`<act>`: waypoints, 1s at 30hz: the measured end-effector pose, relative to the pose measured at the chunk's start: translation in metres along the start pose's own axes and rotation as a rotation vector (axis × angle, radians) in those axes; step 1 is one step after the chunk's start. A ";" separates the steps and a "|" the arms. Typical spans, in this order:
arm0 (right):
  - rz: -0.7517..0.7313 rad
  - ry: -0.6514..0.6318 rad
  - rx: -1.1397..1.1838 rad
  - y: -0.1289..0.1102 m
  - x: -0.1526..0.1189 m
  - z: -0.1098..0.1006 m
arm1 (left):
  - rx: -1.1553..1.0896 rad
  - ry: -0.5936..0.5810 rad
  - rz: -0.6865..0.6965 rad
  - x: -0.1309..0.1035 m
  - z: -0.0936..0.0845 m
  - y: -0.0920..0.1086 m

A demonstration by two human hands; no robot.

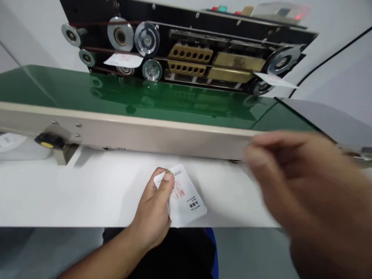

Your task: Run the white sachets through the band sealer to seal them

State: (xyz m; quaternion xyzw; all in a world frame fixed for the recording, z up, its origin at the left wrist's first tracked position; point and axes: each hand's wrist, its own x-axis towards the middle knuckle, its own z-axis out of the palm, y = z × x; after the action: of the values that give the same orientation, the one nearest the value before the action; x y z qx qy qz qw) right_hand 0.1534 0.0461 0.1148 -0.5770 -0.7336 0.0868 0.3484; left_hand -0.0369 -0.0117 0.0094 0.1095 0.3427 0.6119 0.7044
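My left hand is closed on a white printed packet, its thumb on top near the packet's upper corner, just over the front of the white table. Blurred by motion, my right hand is raised at the right, in front of the conveyor's edge. Its thumb and forefinger are close together, and nothing can be made out between them. Two more white packets are at the sealing machine: one packet at the left rollers, another packet at the right end, both above the green belt.
A green conveyor belt with a beige side rail runs across the view. Below its left part is a black knob. The white table lies in front. A black cable hangs at the right.
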 end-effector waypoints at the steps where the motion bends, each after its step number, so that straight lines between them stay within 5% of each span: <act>1: -0.073 -0.081 0.012 -0.004 -0.019 0.015 | 0.005 -0.015 0.005 0.000 -0.001 0.001; 5: 0.052 -0.559 0.333 -0.012 -0.058 0.062 | 0.101 -0.041 0.014 0.000 -0.003 0.002; 8: 0.205 -0.684 0.558 -0.008 -0.063 0.072 | 0.172 -0.022 0.011 0.000 -0.005 0.002; 12: 0.340 -0.637 0.767 0.001 -0.065 0.070 | 0.092 -0.094 0.034 0.002 -0.008 -0.004; 15: 0.381 -0.439 0.850 0.007 -0.063 0.069 | 0.038 -0.212 0.061 0.004 -0.011 -0.009; 20: 0.316 -0.107 0.950 0.010 -0.053 0.062 | 0.279 -0.435 0.037 0.000 -0.018 -0.012; 25: 0.320 -0.385 0.904 0.009 -0.046 0.055 | 0.264 -0.400 -0.006 -0.001 -0.023 -0.011; 30: 0.419 -0.362 1.067 0.002 -0.061 0.070 | 0.238 -0.298 -0.033 -0.002 -0.014 -0.009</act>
State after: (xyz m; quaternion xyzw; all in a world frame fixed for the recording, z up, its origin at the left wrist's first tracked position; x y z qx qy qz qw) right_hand 0.1179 0.0101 0.0371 -0.4307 -0.5071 0.6067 0.4349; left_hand -0.0385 -0.0197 -0.0058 0.2757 0.3061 0.5325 0.7394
